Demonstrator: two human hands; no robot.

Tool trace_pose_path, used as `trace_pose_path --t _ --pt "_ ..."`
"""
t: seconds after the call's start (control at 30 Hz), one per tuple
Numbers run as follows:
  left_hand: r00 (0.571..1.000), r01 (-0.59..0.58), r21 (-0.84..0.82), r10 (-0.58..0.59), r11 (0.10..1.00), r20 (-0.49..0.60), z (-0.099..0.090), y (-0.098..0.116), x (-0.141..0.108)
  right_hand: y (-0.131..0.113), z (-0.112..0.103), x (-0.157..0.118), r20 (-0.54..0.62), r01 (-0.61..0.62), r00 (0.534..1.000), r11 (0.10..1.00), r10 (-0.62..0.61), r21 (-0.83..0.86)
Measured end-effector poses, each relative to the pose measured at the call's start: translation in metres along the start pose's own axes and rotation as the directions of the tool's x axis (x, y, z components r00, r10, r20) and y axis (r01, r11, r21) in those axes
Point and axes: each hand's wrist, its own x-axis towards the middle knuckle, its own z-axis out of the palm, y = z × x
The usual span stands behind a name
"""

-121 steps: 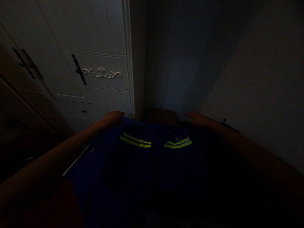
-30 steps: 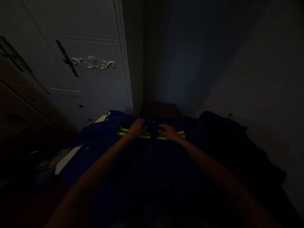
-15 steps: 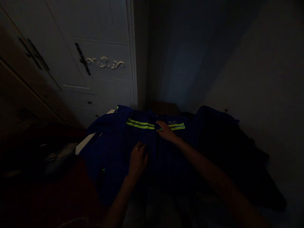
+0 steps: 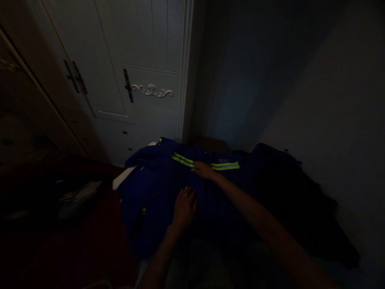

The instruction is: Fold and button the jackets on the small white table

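Head view, and so dark that much of what lies before me sinks into black. The lower part of the blue jacket (image 4: 162, 192) fades into shadow near my body, and I cannot make out where its hem ends. On my right, a black mass of cloth (image 4: 300, 216) has no readable folds; I can't tell whether it belongs to the jacket. A brown thing (image 4: 210, 143) behind the collar is mostly hidden, and the dim pile (image 4: 78, 196) at far left is too murky to sort out. My forearms are cut off by the bottom edge.

The jacket lies spread, front up, over a worktop (image 4: 122, 178) whose pale corner shows at left, beside the white wardrobe (image 4: 153, 48). Its chest carries two yellow-green strips (image 4: 182, 159) with a greyish middle band, and small pale print (image 4: 224, 160) sits above the one on my right.

My right hand (image 4: 204, 170) is half open, over the chest between the strips. My left hand (image 4: 184, 206), wearing a ring (image 4: 185, 194), lies lower on the front, fingers loosely curved. Whether either pinches fabric, I cannot tell.
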Motion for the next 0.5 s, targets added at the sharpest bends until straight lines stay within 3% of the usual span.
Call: trace_pose_path --t 0.07,0.17,0.3,0.37,0.43,0.5 --pt "1.0 -0.022 -0.102 0.019 0.995 -0.023 -0.006 0.0 -0.01 -0.013 0.003 -0.031 -0.05 0.038 0.998 0.998 -0.035 0.059" --pt "0.988 0.004 -0.232 -0.039 0.973 -0.147 -0.018 0.001 -0.041 -0.027 0.015 -0.092 -0.122 0.07 0.992 0.938 -0.03 0.338" --pt "0.923 0.143 -0.41 -0.271 0.901 -0.273 -0.023 -0.005 -0.1 -0.034 0.041 -0.171 -0.196 -0.022 0.958 0.737 0.209 0.675" --pt "0.844 0.312 -0.586 -0.501 0.748 -0.19 -0.016 -0.011 -0.127 -0.035 0.056 -0.2 -0.216 -0.071 0.915 0.663 0.341 0.745" --pt "0.71 0.479 -0.722 -0.704 0.499 -0.015 -0.001 -0.019 -0.149 -0.036 0.071 -0.221 -0.174 -0.123 0.893 0.598 0.415 0.792" --pt "0.6 0.575 -0.765 -0.785 0.29 0.153 0.017 -0.026 -0.164 -0.036 0.088 -0.235 -0.071 -0.189 0.901 0.535 0.428 0.824"
